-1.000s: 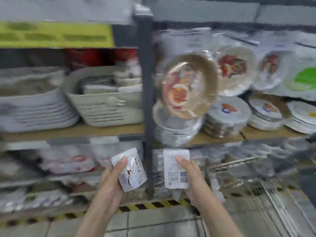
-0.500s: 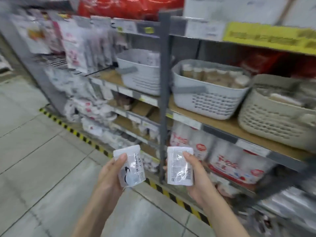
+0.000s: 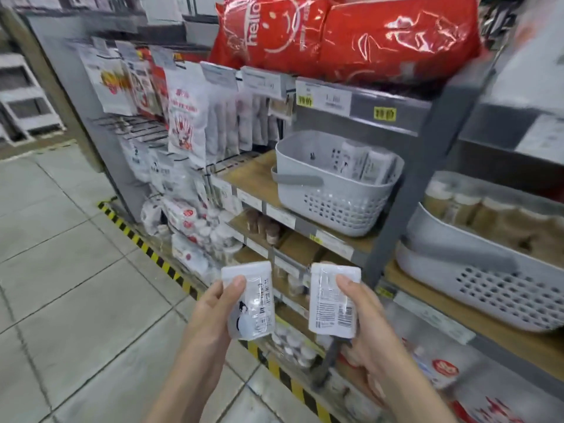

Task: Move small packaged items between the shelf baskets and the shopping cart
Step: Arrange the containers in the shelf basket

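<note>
My left hand (image 3: pixel 213 312) holds a small clear packet (image 3: pixel 254 303) with a dark print, thumb across its front. My right hand (image 3: pixel 366 325) grips a second small white packet (image 3: pixel 332 300), barcode side facing me. Both packets are upright at waist height in front of the shelf. Above and to the right, a grey perforated basket (image 3: pixel 329 196) stands on the wooden shelf (image 3: pixel 253 175) and holds several similar white packets (image 3: pixel 363 163). The shopping cart is out of view.
A second grey basket (image 3: pixel 488 285) with brown-capped items sits on the shelf to the right. Large red bags (image 3: pixel 345 35) lie on the top shelf. Hanging packets (image 3: pixel 183 117) fill the rack's left end. Yellow-black tape (image 3: pixel 146 248) edges the tiled floor.
My view has swung left along the shelving, from the plates to the grey baskets. Both hands keep the same packets in front of me.
</note>
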Demonstrator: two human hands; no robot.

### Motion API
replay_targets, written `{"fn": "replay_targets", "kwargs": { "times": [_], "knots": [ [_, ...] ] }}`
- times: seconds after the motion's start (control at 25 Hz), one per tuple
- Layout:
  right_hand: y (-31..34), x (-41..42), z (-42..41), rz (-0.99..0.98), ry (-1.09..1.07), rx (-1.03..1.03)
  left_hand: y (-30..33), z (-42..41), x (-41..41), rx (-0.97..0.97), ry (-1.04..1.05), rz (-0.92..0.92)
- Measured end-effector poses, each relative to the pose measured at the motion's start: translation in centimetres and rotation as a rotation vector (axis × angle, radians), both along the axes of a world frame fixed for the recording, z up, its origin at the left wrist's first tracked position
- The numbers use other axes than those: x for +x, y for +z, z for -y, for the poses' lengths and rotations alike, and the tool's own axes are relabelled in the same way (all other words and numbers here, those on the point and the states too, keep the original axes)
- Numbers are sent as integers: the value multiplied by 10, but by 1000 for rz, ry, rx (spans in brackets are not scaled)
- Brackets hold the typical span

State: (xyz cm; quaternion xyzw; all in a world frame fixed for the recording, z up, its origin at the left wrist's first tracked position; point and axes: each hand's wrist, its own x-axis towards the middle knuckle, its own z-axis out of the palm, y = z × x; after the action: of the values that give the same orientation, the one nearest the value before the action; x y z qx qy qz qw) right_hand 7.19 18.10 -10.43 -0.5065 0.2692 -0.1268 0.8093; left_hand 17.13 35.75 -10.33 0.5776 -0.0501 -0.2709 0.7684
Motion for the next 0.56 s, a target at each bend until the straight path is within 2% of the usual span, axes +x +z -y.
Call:
{"fn": "replay_targets", "kwargs": {
  "times": [0.24, 0.56],
  "knots": [
    [24, 90, 33, 40, -32, -107, 22, 24, 114, 18, 43, 56],
    [56, 131, 79, 25, -277, -313, 50, 106, 204, 11, -197, 188]
  ]
}}
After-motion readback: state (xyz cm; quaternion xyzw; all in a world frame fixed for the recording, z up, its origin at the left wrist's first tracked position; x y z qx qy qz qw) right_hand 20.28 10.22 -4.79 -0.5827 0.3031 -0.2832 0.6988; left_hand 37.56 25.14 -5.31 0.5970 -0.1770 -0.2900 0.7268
